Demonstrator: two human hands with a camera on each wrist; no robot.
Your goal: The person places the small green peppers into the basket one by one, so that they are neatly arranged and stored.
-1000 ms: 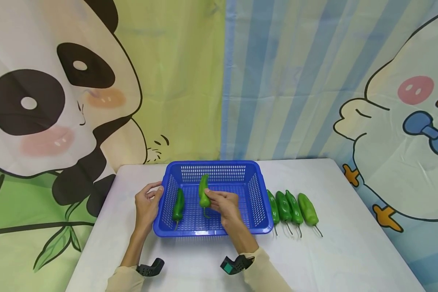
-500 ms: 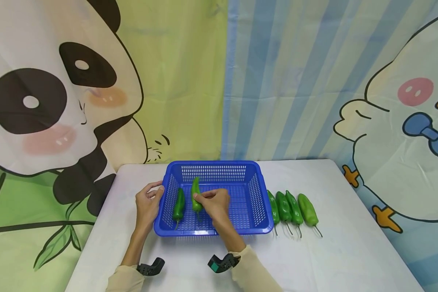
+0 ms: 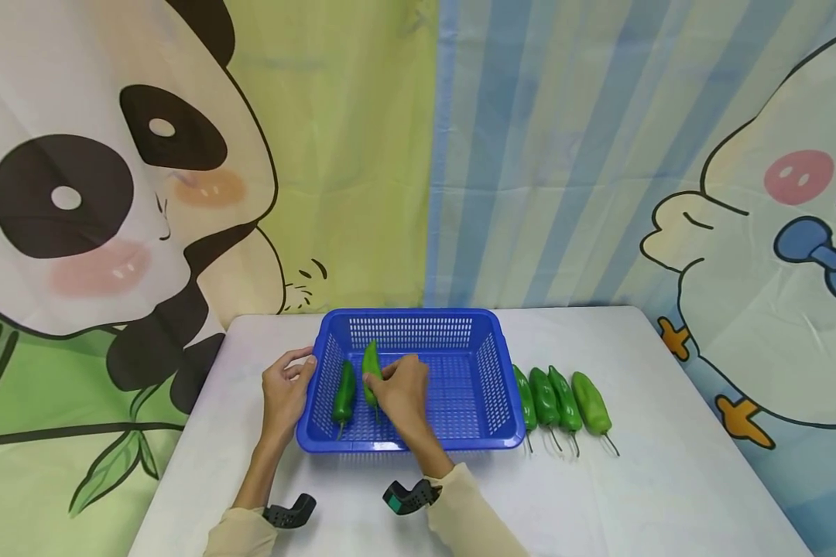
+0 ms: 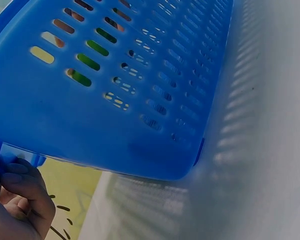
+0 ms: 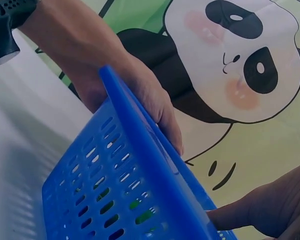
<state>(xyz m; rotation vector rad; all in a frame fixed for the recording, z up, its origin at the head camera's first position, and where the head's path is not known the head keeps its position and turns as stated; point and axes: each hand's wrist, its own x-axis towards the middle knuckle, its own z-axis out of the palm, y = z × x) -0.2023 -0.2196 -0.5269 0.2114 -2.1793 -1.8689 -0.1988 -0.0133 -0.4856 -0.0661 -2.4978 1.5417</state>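
Note:
My right hand point(image 3: 404, 391) reaches into the blue plastic basket point(image 3: 418, 446) and pinches a light green chili pepper point(image 3: 371, 362) between thumb and fingers, its stem toward me. A darker green pepper point(image 3: 344, 391) lies just left of it, on the basket floor. At the basket's left side, my left hand point(image 3: 286, 391) grips the rim; the left wrist view shows its curled fingers point(image 4: 27, 192) there. In the right wrist view the basket wall point(image 5: 105, 170) covers most of the peppers, and part of the right hand point(image 5: 275, 205) appears at lower right.
Right of the basket, several green peppers lie in a row on the white table point(image 3: 634, 480), from a partly hidden one point(image 3: 525, 394) at the basket wall to a lighter one point(image 3: 591, 402). A cartoon-printed curtain point(image 3: 362, 155) hangs behind the table.
My right hand has moved left and lower inside the basket with the light green pepper, bringing it beside the darker one. The left hand has kept its place on the rim.

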